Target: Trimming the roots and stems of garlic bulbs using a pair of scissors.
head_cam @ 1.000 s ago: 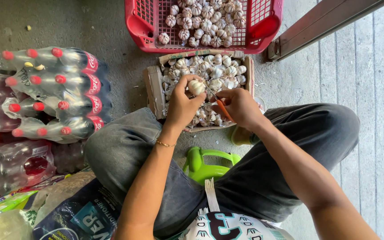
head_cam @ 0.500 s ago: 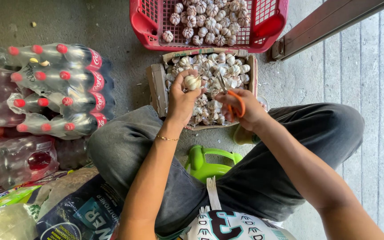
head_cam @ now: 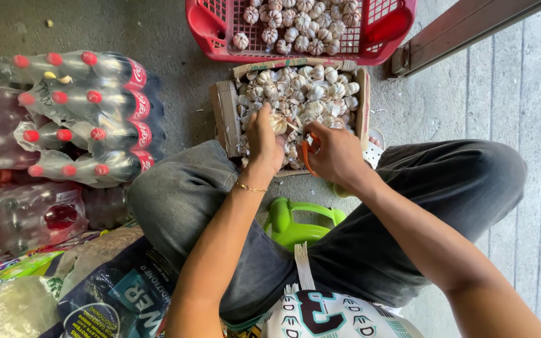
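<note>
My left hand grips a garlic bulb over a cardboard box filled with several garlic bulbs. My right hand holds orange-handled scissors, whose blades point at the bulb's stem. Both hands hover just above the box, between my knees in grey jeans. A thin gold bracelet sits on my left wrist.
A red plastic basket with more garlic stands behind the box. Shrink-wrapped packs of red-capped soda bottles lie at the left. A green plastic stool shows between my legs. Bags lie at lower left, and a wooden beam at the upper right.
My right hand with the scissors moved left, closing in on the bulb. My left hand turned the bulb, stem side toward the blades.
</note>
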